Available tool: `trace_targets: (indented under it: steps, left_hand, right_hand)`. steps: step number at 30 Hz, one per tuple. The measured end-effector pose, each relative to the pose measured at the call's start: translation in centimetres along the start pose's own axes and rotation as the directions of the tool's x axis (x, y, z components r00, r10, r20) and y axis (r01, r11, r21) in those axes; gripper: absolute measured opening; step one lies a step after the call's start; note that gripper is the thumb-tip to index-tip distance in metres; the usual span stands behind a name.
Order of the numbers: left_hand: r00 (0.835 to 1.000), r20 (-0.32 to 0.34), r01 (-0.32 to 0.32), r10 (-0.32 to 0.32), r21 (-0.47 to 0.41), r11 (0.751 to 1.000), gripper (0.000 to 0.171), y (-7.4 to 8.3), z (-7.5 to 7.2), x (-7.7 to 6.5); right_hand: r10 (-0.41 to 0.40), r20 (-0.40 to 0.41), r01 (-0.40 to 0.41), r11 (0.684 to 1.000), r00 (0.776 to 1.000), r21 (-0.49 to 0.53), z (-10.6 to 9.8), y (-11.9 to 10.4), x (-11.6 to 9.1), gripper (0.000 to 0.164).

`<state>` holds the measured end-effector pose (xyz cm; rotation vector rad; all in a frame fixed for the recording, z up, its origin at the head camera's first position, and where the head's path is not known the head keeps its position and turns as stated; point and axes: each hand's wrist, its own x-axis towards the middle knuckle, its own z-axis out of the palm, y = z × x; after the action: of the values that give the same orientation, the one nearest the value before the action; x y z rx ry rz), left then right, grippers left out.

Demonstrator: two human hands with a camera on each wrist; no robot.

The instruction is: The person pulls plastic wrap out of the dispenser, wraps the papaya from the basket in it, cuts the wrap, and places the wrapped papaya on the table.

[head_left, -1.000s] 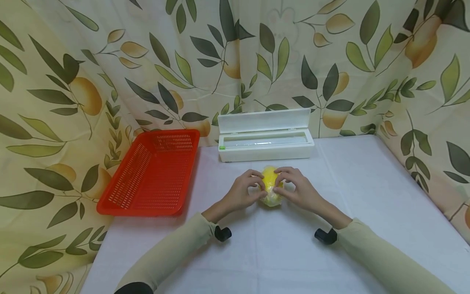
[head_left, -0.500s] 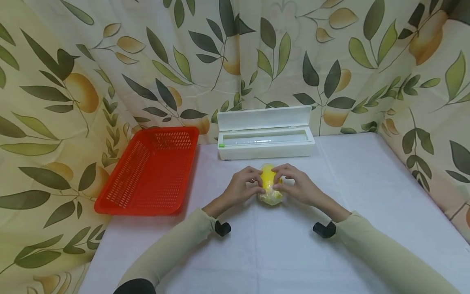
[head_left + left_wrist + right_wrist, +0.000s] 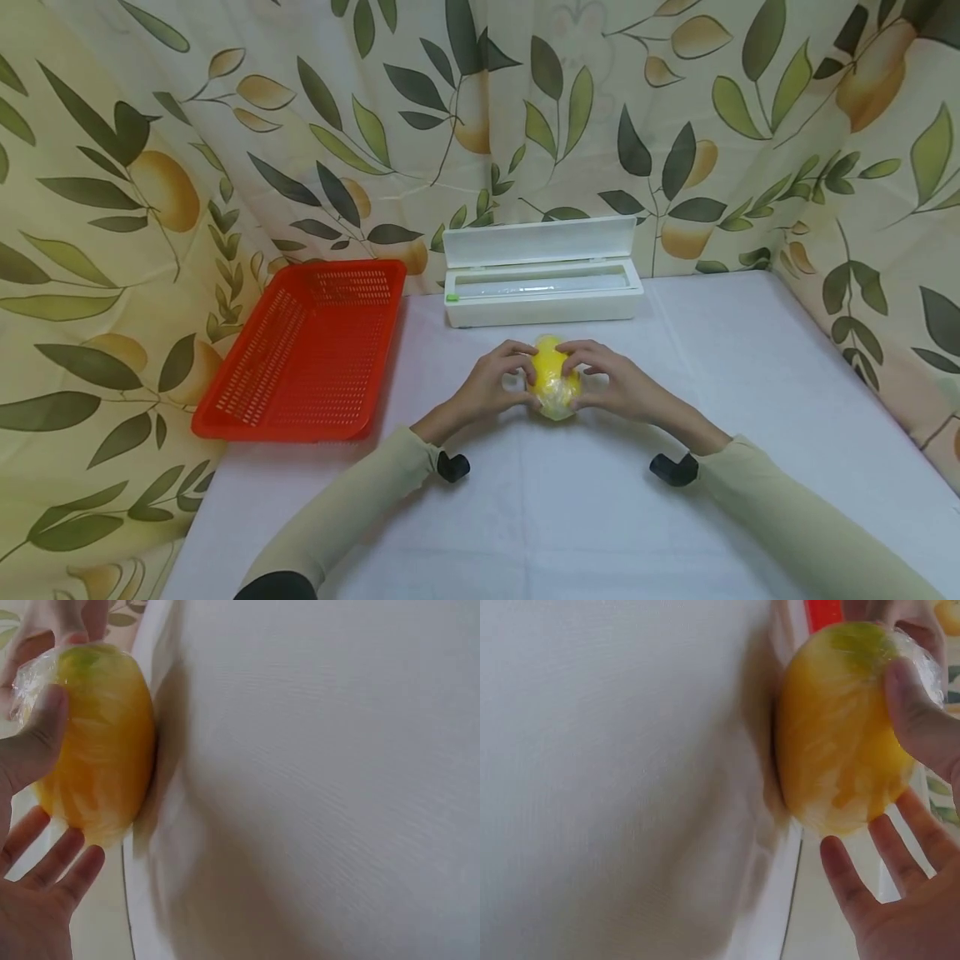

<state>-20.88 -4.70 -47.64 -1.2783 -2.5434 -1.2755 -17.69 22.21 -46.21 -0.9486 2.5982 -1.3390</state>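
Observation:
A yellow mango [image 3: 548, 371], green at one tip and wrapped in clear cling film, lies on the white-covered table in front of me. From its left side my left hand [image 3: 495, 379] holds it with thumb and fingertips. My right hand [image 3: 611, 379] grips the opposite side the same way. In the left wrist view, the film bunches in shiny creases near the thumb on the mango [image 3: 101, 742]. The right wrist view shows the thumb pressing the wrapped mango [image 3: 840, 735], with fingertips at its far end. Its underside is hidden.
Behind the hands stands a white cling film dispenser [image 3: 543, 313], lid raised, with a film roll inside and a small green piece at its left end. A red perforated basket [image 3: 367, 400] sits to the left. Leaf-patterned curtains [image 3: 555, 125] border the table's back and sides.
Both thumbs have slid off the top of the mango toward its near end and sides, the right one more clearly. The mango stays in about the same place. The head view shifted slightly.

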Motion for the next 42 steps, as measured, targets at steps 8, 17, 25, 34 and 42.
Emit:
trace_targets:
  steps: [8,17,25,34,42]
  left_hand:
    - [1.000,-0.023,0.000,0.000,-0.002,1.000,0.025,0.1,0.2,0.3]
    - [0.997,-0.039,0.067,-0.070,-0.062,0.996,0.023,0.4,0.6,0.5]
    - [0.990,-0.013,0.143,-0.144,-0.047,0.989,0.032,0.7,1.0,0.5]
    - [0.964,-0.036,0.257,-0.265,-0.157,0.954,0.026,0.8,1.4,1.2]
    - [0.966,-0.049,0.240,-0.252,-0.183,0.954,0.026,0.7,2.0,0.9]
  right_hand:
    - [-0.020,-0.072,0.019,1.000,0.997,-0.017,0.5,0.2,0.5,0.022]
    - [0.035,-0.093,-0.033,0.999,0.995,0.026,0.5,0.2,1.0,0.013]
    - [0.065,-0.100,-0.064,0.998,0.993,0.012,0.7,-0.2,1.2,0.006]
    - [0.131,-0.100,-0.125,0.990,0.986,0.062,0.8,-0.3,1.8,0.011]
    - [0.151,-0.087,-0.146,0.987,0.985,0.064,1.0,-0.5,1.6,0.013]
